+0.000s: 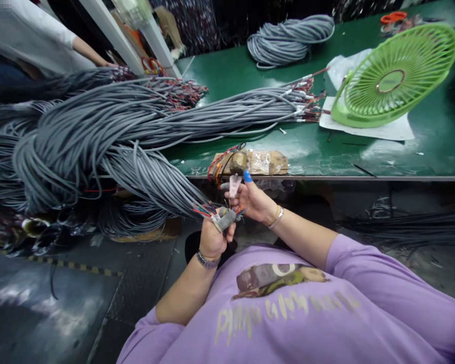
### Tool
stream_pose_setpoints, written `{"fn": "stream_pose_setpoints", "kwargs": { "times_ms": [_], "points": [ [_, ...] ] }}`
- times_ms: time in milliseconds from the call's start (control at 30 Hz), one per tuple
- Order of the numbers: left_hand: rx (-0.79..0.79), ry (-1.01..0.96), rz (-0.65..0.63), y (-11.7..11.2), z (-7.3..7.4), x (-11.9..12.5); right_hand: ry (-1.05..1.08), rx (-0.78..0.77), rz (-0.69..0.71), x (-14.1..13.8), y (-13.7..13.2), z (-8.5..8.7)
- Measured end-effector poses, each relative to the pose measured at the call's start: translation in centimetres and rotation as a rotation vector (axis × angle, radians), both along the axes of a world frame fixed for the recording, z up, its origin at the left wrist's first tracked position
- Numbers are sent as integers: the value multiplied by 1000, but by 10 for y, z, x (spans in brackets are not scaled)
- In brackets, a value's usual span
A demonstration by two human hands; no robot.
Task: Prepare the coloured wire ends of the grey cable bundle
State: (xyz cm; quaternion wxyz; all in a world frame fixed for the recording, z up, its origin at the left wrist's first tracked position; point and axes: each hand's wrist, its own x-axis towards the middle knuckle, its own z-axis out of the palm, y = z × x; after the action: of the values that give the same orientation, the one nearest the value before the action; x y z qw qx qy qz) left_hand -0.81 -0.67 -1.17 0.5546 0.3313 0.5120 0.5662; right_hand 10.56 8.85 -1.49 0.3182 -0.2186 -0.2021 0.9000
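Item, far left: a co-worker's white sleeve (pixel 60 25), reaching down toward the rear cables. Item: a large heap of grey multi-core cables (pixel 72 121), looped and piled over the bench (pixel 223 65). Item: a grey cable bundle (pixel 155 174), drawn from the heap and hung past the bench's front edge, its end brought to the person's hands. Item: coloured wires (pixel 201 210), red and blue among them, bared at that end; removal of the outer jacket is judged done here.

Item: left hand (pixel 212 238), closed at the bundle's end, where the wires appear to be gripped. A grey piece (pixel 225 218) is seen over its thumb side; whether it is worn or held cannot be told. Item: right hand (pixel 255 203), just beside, fingers curled toward the wires, thumb raised and fitted with a blue fingertip cover (pixel 247 176). A pale tag-like piece (pixel 234 185) is shown at its fingers; a firm grip on it cannot be confirmed. Handling of these wires is judged unfinished.

Item: a taped wooden block (pixel 276 163), placed along the bench edge. Item, rear: a coil of grey cable (pixel 290 40). Item: a second cable bundle (pixel 246 108), laid flat, its ends bared and white-marked, apparently further advanced; the number left cannot be counted. Item, far right: a green fan (pixel 398 76), stood on white paper (pixel 387 131).
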Motion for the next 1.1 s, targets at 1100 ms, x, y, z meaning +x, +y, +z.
{"fn": "stream_pose_setpoints", "kwargs": {
  "times_ms": [1100],
  "points": [
    [3,-64,218,4,-3,24,-38,23,-195,-6,0,-3]
  ]
}}
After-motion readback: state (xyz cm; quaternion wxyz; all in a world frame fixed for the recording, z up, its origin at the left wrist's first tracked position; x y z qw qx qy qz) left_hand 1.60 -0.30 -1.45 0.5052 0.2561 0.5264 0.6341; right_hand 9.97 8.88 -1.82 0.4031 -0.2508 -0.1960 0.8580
